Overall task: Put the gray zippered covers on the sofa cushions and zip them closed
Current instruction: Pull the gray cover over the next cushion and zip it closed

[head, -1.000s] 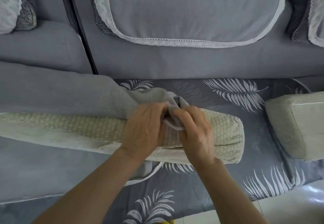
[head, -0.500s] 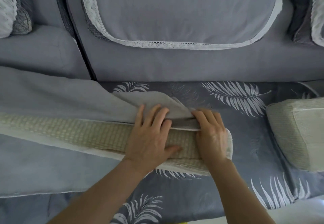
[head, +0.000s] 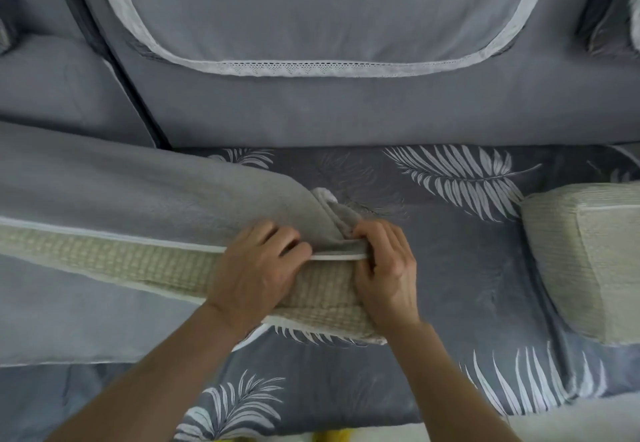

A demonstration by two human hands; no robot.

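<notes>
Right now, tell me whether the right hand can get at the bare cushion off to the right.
Probably yes: only open leaf-print fabric lies between the right hand and the bare cushion, but the hand is gripping the gray cover and would have to let go.

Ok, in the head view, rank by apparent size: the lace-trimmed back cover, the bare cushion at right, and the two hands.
1. lace-trimmed back cover, largest.
2. bare cushion, partly cut off by the frame edge.
3. left hand and right hand look about alike, so not ranked; both are near the camera.
</notes>
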